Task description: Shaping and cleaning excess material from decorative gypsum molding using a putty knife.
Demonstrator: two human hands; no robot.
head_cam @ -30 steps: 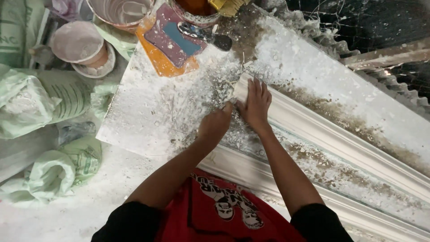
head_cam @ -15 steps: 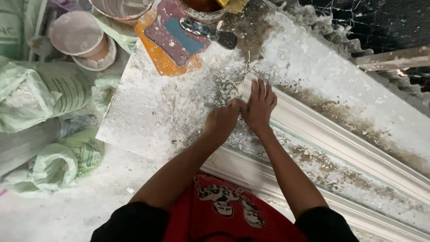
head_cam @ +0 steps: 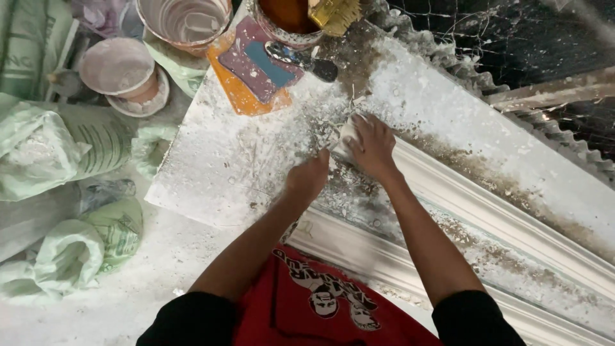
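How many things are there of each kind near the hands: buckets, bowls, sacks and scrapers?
Buckets: 2, a whitish one and a rusty one
Bowls: 1
Sacks: 2, upper and lower
Scrapers: 2, orange and purple
Total: 7

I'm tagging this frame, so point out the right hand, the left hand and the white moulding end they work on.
right hand (head_cam: 371, 146), head view, on the back of the hand.
left hand (head_cam: 307, 179), head view, on the knuckles.
white moulding (head_cam: 448, 192), head view, on its ridged upper face.
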